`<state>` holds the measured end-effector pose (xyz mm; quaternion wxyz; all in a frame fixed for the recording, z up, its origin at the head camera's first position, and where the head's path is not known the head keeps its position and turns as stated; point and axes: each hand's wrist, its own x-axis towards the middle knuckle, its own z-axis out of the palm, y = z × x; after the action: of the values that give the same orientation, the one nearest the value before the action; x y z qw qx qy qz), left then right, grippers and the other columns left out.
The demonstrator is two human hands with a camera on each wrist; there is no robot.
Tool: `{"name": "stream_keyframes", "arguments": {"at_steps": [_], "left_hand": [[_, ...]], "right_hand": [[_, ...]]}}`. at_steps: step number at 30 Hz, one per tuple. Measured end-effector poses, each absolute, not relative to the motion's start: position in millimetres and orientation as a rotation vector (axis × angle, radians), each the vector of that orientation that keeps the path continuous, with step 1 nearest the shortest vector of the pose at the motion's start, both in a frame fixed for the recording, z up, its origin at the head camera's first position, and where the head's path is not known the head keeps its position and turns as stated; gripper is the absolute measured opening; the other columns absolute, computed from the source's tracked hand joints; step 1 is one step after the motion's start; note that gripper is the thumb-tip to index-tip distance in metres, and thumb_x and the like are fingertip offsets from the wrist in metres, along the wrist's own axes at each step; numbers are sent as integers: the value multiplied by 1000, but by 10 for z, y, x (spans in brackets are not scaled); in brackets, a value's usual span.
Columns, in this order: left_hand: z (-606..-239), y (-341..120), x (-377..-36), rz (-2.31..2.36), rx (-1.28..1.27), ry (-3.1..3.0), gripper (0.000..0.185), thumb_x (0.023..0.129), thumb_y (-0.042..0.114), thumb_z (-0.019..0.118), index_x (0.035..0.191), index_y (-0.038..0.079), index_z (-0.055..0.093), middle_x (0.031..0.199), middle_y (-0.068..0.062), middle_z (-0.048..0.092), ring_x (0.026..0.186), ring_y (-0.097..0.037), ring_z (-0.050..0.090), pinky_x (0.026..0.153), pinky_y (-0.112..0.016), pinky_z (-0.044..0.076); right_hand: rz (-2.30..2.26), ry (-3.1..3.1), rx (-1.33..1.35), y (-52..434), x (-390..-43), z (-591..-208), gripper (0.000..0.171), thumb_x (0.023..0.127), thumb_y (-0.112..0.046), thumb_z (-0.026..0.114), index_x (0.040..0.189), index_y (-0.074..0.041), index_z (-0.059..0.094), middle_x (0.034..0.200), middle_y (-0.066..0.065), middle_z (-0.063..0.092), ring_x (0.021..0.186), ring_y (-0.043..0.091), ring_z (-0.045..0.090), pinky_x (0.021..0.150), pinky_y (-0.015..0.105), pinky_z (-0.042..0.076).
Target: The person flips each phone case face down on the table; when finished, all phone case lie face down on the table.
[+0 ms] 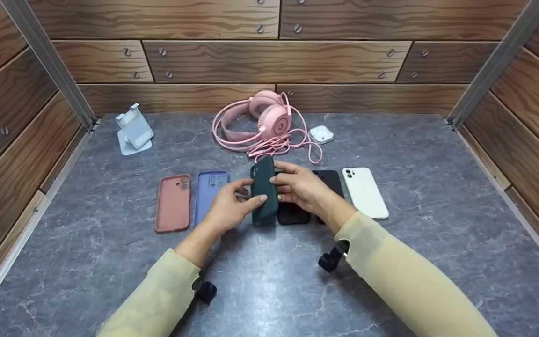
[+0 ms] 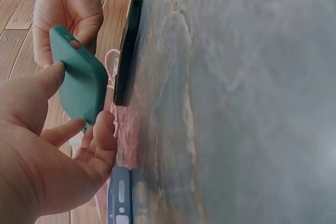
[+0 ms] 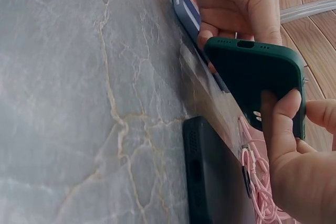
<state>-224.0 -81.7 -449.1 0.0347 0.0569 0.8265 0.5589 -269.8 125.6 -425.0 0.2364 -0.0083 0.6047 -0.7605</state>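
Note:
A dark green phone case [image 1: 264, 187] is held up off the table between both hands, tilted. My left hand [image 1: 229, 206] grips its left side, the thumb lying across the face. On the opposite edge my right hand [image 1: 300, 187] pinches it with thumb and fingers. Seen in the right wrist view, the case [image 3: 247, 72] shows its dark hollow inside, with the right thumb and a finger at the lower side. Partly hidden under the right hand lies a black phone or case [image 1: 294, 215]. A blue phone case [image 1: 204, 201] is beside the left hand.
A pink case [image 1: 172, 206] lies at the left. Right of centre are another black phone or case [image 1: 330, 182] and a white one [image 1: 367, 192]. Behind them stand pink headphones [image 1: 272, 119] with coiled cable, a white earphone case [image 1: 322, 134] and a pale blue stand [image 1: 134, 131].

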Motion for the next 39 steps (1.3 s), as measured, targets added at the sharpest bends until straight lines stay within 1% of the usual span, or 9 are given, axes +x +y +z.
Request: {"name": "stream_keyframes", "arguments": {"at_steps": [4,8,10,17,22,26,32,36,39], "left_hand": [[-4467,-831,-2259,1776,93,2487,65,96,28,82,151,6,57,118,-16,66,101,-27,72,75,-37,59],[-4454,-857,-2282,1862,41,2375,66,97,28,80,154,6,54,116,-17,70,84,-25,72,61,-34,55],[-4457,-876,-2297,1893,27,2334,65,98,26,79,154,5,53,113,-16,71,79,-23,70,58,-34,52],[-4448,-934,-2328,1893,-8,2381,65,97,21,80,154,5,53,104,-13,72,80,-20,66,68,-32,54],[-4449,-956,-2365,1828,-17,2477,68,96,21,82,155,6,52,97,-10,66,78,-18,59,65,-29,50],[-4457,-965,-2389,1752,6,2572,69,95,21,83,155,5,53,93,-7,62,79,-18,56,66,-29,48],[-4465,-964,-2405,1590,78,2714,70,93,22,85,153,2,55,90,-7,63,79,-19,58,69,-32,50],[-4469,-963,-2410,1515,111,2762,70,93,24,85,152,1,56,88,-7,64,74,-18,58,66,-33,50],[-4465,-961,-2405,1464,116,2783,71,93,25,86,152,1,56,87,-6,64,72,-18,58,65,-32,49]], "right_hand": [[-2110,1631,-36,1275,-2699,-4241,63,100,4,61,160,-9,46,114,16,75,84,20,75,64,27,59],[-2118,1602,-58,1281,-2697,-4238,63,101,3,61,161,-8,45,113,15,76,87,21,75,65,27,59],[-2110,1601,-69,1278,-2694,-4237,63,101,3,61,161,-8,45,112,15,76,86,21,75,65,27,59],[-2031,1722,-100,1272,-2697,-4252,66,99,2,66,161,-6,44,106,10,74,85,21,76,67,29,61],[-1965,1846,-118,1261,-2707,-4278,68,98,2,69,161,-6,44,103,9,72,84,22,76,69,32,63],[-1878,1962,-162,1251,-2711,-4295,70,98,3,70,161,-5,44,98,8,72,79,20,73,66,32,63],[-1661,2204,-294,1261,-2720,-4296,69,96,-1,73,160,-4,46,94,11,77,73,20,73,59,30,59],[-1523,2326,-358,1269,-2730,-4311,70,95,-5,77,159,-2,47,94,14,78,72,20,73,57,28,57],[-1458,2378,-383,1268,-2736,-4325,71,95,-7,78,159,-3,48,92,12,78,71,19,72,56,28,55]]}}
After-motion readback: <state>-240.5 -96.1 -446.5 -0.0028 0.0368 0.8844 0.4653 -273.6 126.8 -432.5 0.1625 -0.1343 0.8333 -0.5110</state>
